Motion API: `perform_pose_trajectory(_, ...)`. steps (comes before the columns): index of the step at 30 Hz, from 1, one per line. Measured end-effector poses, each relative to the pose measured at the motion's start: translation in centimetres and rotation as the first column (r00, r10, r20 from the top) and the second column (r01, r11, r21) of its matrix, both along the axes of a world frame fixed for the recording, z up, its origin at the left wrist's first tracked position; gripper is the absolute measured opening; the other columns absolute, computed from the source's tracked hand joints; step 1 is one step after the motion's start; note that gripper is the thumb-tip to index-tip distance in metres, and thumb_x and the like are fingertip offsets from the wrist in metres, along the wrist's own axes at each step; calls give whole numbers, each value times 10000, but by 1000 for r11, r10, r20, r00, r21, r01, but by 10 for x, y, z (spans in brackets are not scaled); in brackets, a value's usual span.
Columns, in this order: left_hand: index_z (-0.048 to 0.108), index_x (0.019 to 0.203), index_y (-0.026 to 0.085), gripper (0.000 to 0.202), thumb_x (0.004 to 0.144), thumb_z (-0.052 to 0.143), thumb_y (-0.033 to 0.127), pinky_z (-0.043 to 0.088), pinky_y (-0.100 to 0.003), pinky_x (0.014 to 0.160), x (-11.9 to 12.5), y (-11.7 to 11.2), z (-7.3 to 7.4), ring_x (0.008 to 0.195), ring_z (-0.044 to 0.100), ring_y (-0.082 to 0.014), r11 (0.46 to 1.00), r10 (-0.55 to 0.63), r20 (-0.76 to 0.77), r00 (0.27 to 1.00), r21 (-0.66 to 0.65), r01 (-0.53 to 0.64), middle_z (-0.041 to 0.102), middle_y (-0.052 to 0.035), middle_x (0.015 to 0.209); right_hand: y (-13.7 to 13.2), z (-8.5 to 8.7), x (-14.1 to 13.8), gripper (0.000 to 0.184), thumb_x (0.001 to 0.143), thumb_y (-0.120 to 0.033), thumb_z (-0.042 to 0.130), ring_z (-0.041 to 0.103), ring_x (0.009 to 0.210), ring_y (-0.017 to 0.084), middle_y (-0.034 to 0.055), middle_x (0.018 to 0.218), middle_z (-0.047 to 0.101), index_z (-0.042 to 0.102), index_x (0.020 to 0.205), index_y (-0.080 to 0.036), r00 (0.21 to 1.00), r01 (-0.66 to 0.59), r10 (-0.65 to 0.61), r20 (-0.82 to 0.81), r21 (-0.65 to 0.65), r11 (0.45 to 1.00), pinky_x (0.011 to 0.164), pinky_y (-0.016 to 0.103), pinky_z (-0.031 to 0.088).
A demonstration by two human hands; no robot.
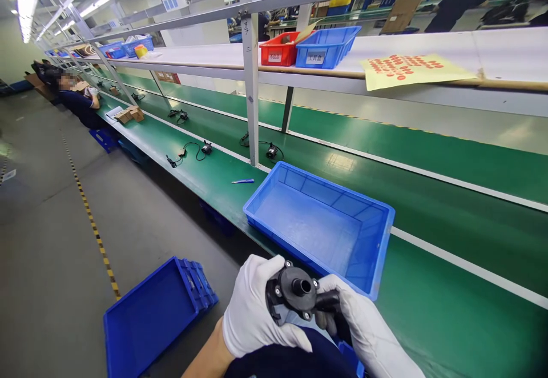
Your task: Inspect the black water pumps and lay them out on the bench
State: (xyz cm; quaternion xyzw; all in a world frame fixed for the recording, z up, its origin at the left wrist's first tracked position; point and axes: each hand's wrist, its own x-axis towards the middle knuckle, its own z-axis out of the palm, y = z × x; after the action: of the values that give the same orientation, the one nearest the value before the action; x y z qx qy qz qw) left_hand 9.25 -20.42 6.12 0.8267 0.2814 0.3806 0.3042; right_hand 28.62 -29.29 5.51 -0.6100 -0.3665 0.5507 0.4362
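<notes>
Both my hands wear white gloves and hold one small black water pump (295, 289), close to my body. Its round face with a short spout and several screws is turned up toward me. My left hand (252, 304) is closed around the pump's left side, thumb below. Fingers of my right hand (353, 315) wrap the black part sticking out at the pump's right; its far end is hidden in the glove. Just beyond my hands, a blue plastic tray (317, 187) with nothing in it rests on the green bench (449, 304).
A blue utility knife (242, 181) and corded pumps (206, 148) lie farther along the line. Stacked blue trays (148, 315) stand on the floor at left. A metal post (251, 92) carries a shelf with red (278, 49) and blue bins (327, 47). A co-worker (79, 101) sits far left.
</notes>
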Motion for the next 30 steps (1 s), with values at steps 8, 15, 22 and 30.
perform_pose_trajectory(8,368,1474,288,1104,589,690,865,534,-401,760,-3,2,-5,840,630,-239,999,-24,72,997,25,23,593,-67,1039,-6,-2,1,499,999,-652,358,515,585,167,-1,650,584,597,852,-241,989,-80,73,125,46,996,591,283,426)
perform_pose_trajectory(15,378,1478,280,1106,593,701,858,520,-394,760,-5,4,-9,838,619,-236,999,-25,79,997,42,21,607,-74,1048,0,13,-2,544,989,-687,338,491,586,151,-10,678,572,618,879,-234,989,-112,101,106,108,988,599,264,445)
perform_pose_trajectory(22,369,1449,251,1113,586,691,876,545,-410,775,-5,4,-7,857,642,-253,999,-3,2,1000,49,3,597,-81,1042,-1,11,-1,543,1007,-670,295,483,577,155,-8,683,571,613,925,-238,985,-119,108,135,73,990,560,271,422)
perform_pose_trajectory(30,471,1438,236,1068,639,534,942,534,-422,828,-12,-2,-6,904,630,-261,930,-29,195,980,-355,98,613,-95,1084,14,31,-6,568,937,-753,412,441,522,122,-20,615,579,491,747,-224,996,-92,92,-14,-44,995,551,257,376)
